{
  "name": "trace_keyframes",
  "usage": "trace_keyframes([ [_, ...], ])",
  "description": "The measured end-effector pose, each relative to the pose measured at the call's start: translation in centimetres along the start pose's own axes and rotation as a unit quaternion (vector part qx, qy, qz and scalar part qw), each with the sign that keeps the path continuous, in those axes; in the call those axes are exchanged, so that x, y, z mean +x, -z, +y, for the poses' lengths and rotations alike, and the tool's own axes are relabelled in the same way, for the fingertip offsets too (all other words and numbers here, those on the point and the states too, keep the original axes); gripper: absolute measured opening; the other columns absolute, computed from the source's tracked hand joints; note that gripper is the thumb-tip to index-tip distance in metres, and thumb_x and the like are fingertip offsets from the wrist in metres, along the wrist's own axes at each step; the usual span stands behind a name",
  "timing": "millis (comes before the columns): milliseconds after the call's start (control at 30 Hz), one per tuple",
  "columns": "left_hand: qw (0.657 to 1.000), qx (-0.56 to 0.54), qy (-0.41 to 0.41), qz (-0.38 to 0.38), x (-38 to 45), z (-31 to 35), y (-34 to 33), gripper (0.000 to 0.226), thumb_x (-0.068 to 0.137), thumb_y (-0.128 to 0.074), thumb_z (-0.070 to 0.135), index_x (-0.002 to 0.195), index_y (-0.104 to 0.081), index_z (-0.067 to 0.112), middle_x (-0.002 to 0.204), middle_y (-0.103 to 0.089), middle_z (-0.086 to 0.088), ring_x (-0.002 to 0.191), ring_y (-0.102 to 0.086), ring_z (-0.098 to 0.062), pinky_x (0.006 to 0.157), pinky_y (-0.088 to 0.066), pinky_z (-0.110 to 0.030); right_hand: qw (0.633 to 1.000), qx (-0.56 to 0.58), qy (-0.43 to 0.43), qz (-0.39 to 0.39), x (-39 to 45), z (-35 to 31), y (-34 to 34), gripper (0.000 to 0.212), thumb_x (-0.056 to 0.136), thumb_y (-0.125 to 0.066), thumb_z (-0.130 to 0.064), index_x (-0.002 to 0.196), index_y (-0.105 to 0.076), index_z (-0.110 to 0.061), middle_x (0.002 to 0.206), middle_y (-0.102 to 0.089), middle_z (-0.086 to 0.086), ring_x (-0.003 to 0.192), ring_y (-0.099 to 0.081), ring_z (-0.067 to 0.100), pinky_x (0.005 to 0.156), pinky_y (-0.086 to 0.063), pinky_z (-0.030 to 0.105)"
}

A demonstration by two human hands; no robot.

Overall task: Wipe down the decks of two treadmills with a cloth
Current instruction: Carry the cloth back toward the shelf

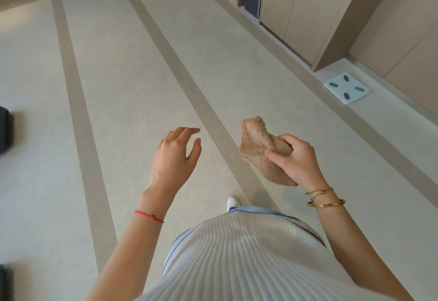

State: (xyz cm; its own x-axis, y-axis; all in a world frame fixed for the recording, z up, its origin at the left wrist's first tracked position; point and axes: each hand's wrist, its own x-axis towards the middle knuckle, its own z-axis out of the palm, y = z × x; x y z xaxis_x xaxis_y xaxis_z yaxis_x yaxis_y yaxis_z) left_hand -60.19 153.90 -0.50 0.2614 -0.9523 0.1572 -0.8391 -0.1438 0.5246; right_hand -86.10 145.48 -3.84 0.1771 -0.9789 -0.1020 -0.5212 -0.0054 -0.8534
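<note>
A tan terry cloth [254, 145] is bunched in my right hand [297, 158], held in the air above a pale floor at right of centre. My left hand [174, 158] hovers to the left of it, fingers spread and curled, holding nothing and not touching the cloth. No whole treadmill deck shows; only dark rounded pieces of equipment [5, 132] poke in at the left edge, and I cannot tell what they are.
The pale floor [123, 75] has darker beige stripes running away from me. A light blue bathroom scale [346, 88] lies by the right wall. Beige cabinets [298, 8] and wall panels line the far right. My white shoe [233, 202] shows below the hands.
</note>
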Motion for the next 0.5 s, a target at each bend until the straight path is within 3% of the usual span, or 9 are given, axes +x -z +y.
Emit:
trace_keyframes([
  [100,1.0,-0.002,-0.002,0.002,6.9,0.2,-0.4,0.026,0.099,-0.056,0.021,0.122,-0.066,0.012,0.119,-0.067,-0.001,0.105,-0.061,-0.025,0.087,-0.051,-0.042,1.0,-0.009,0.008,0.001,7.1,-1.6,0.3,0.019,0.079,-0.079,-0.022,0.094,-0.071,-0.015,0.085,-0.072,-0.005,0.081,-0.067,0.01,0.071,-0.052,0.025],
  [333,1.0,-0.002,-0.008,-0.011,20.4,-1.6,-2.4,0.027,0.099,-0.056,0.021,0.122,-0.066,0.011,0.118,-0.067,-0.003,0.105,-0.063,-0.026,0.09,-0.051,-0.043,1.0,-0.012,0.001,-0.014,20.2,-3.0,-1.0,0.019,0.079,-0.079,-0.022,0.095,-0.071,-0.015,0.086,-0.071,-0.007,0.081,-0.066,0.007,0.064,-0.047,0.01],
  [500,1.0,-0.002,-0.017,-0.013,31.2,-4.4,-5.0,0.025,0.098,-0.057,0.019,0.119,-0.068,0.011,0.117,-0.068,-0.003,0.101,-0.064,-0.028,0.084,-0.053,-0.042,1.0,-0.003,-0.014,-0.008,29.7,-3.4,-3.1,0.019,0.078,-0.08,-0.021,0.093,-0.071,-0.015,0.082,-0.071,-0.007,0.077,-0.066,0.006,0.064,-0.049,0.014],
])
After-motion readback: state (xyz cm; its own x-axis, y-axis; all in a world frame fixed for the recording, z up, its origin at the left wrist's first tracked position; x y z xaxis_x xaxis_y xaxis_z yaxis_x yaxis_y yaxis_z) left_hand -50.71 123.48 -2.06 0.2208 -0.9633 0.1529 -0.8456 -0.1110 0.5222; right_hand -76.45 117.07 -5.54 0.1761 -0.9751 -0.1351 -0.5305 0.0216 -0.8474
